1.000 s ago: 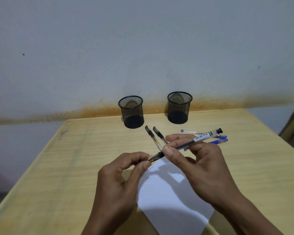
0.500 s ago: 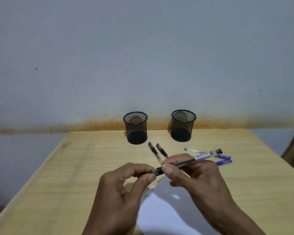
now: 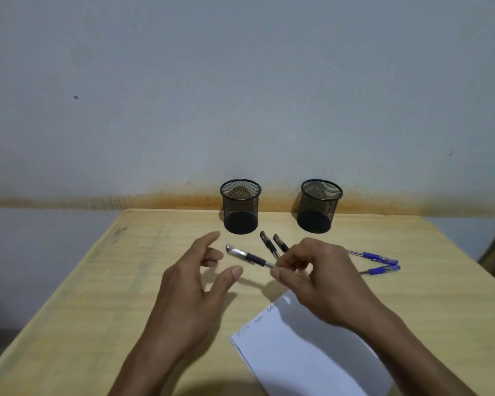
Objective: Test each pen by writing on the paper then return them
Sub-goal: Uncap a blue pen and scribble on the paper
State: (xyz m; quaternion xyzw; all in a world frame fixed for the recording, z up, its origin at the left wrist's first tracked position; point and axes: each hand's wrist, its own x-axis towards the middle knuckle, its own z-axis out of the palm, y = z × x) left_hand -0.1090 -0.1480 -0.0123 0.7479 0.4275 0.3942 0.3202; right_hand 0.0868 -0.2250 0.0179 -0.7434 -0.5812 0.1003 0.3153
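A black gel pen (image 3: 247,256) is pinched at one end between the thumb and fingertips of the right hand (image 3: 320,284), its free end pointing away toward the left hand (image 3: 193,287) and held above the wooden table (image 3: 97,295). The left hand is spread, fingers and thumb apart, touching nothing, just beside the pen's free end. Just beyond the right hand's knuckles two more black pens (image 3: 272,245) lie side by side on the table, partly hidden by the fingers. To the right of the right hand two blue pens (image 3: 379,262) lie on the table, well apart from the held pen. Below the right wrist, between the two forearms, lies a white sheet of paper (image 3: 303,352) with a few faint scribbles along its upper left edge. Beyond both hands, at the table's far edge by the wall (image 3: 240,95), stand two upright black mesh pen cups: the left mesh cup (image 3: 240,207) beyond the left hand's fingertips, the right mesh cup (image 3: 320,205) beyond the right hand.
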